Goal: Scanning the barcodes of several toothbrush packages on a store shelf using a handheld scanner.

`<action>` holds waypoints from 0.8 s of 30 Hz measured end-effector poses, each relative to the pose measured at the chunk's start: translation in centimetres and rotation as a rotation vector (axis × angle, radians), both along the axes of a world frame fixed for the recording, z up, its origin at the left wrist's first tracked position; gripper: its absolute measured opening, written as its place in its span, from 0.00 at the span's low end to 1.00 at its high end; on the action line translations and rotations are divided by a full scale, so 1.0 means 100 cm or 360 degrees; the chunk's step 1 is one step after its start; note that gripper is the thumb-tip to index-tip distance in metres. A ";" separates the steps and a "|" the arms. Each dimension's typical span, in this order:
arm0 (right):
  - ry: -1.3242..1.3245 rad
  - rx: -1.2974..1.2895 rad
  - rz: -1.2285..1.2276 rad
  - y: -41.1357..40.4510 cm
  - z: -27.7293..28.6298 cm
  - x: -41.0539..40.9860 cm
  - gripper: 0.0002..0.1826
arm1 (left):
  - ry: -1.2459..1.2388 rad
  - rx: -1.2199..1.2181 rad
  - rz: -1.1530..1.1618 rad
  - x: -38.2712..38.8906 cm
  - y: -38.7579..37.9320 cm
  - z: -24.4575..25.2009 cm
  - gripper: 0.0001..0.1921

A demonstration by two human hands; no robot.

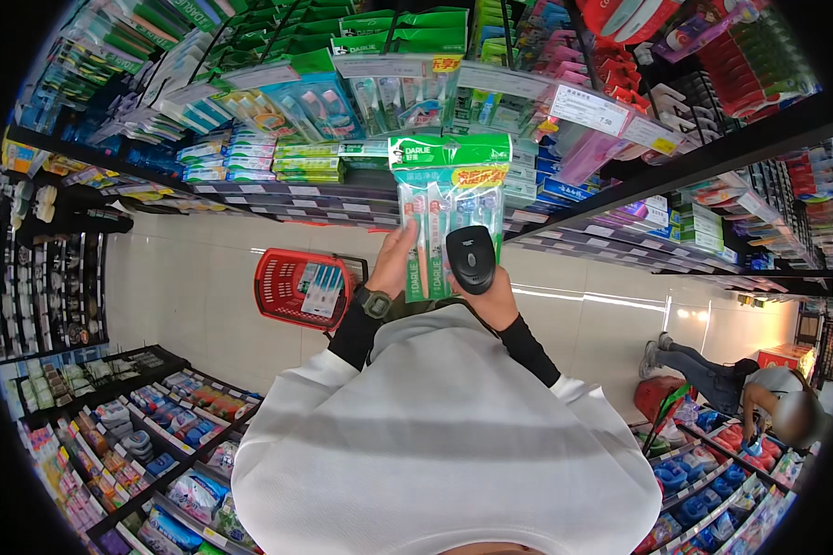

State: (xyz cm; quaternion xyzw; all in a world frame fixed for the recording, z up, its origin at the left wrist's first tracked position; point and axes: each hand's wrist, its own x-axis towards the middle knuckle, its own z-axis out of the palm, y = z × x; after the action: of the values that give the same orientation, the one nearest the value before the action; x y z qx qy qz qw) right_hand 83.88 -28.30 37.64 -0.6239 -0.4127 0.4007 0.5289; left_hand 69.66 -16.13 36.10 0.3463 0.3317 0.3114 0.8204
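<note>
My left hand (393, 261), with a watch on its wrist, grips the left edge of a clear and green Darlie toothbrush multipack (423, 201). The pack hangs upright before me, its green header at the top and several toothbrushes inside. In my right hand (494, 300) is a black handheld barcode scanner (471, 257), held over the lower right part of the pack. The scanner hides some of the brushes. Behind the pack stands a shelf edge (361, 205) with toothpaste boxes (309, 161), and more toothbrush packs (389, 94) hang above it.
A red shopping basket (267, 286) with a toothbrush pack (323, 288) in it is on the tiled floor at left. Shelves of bottles and bags (194, 496) lie behind me. At right, another person (718, 381) bends at a shelf beside a red basket (656, 399).
</note>
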 end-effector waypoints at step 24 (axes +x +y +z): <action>0.1119 0.0162 -0.0478 0.021 0.004 0.009 0.21 | 0.0816 0.1932 -0.0192 0.022 -0.073 0.038 0.36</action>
State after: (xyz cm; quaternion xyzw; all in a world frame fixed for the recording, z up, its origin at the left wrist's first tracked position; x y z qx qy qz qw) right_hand 84.79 -26.24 38.08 -0.4749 -0.1296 0.4874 0.7212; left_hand 71.89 -23.40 39.87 0.8283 0.2622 0.3044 0.3905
